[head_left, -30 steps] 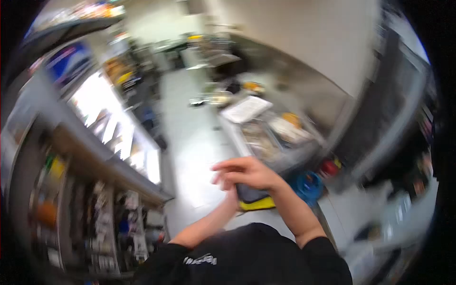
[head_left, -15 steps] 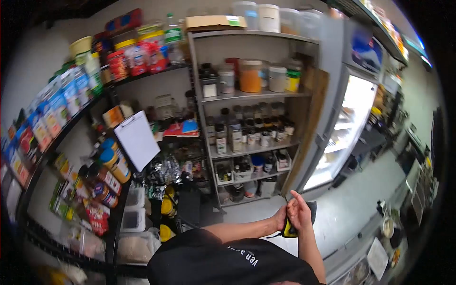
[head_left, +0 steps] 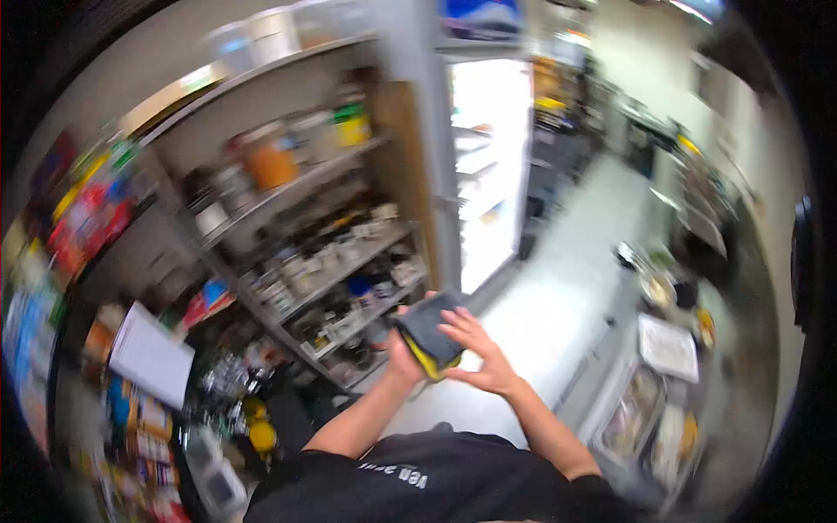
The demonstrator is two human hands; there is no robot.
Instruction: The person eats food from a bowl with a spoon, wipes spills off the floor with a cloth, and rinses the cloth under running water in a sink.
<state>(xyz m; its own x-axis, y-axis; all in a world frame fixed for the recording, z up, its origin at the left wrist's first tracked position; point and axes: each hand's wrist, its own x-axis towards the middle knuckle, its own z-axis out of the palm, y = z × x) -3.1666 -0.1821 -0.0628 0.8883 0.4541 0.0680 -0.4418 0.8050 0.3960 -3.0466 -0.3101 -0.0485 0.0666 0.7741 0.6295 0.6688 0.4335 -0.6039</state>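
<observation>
A dark grey flat pouch-like thing with a yellow edge (head_left: 429, 329) is held out in front of my body; its exact kind is blurred. My left hand (head_left: 403, 356) is closed around its left side, with part of the fingers hidden behind it. On the other side, my right hand (head_left: 479, 353) has its fingers spread, fingertips resting on the dark face and the thumb by the lower yellow edge.
Metal shelving (head_left: 301, 183) with jars and tubs stands ahead to the left. A lit glass-door fridge (head_left: 493, 166) is beside it. Along the right runs a counter with a white tray (head_left: 668, 347). A clipboard (head_left: 153, 356) with paper leans at left.
My view has swung right, bringing the counter and aisle further in. The pouch-like thing has turned its dark face up, and my right hand's fingers have spread over its side.
</observation>
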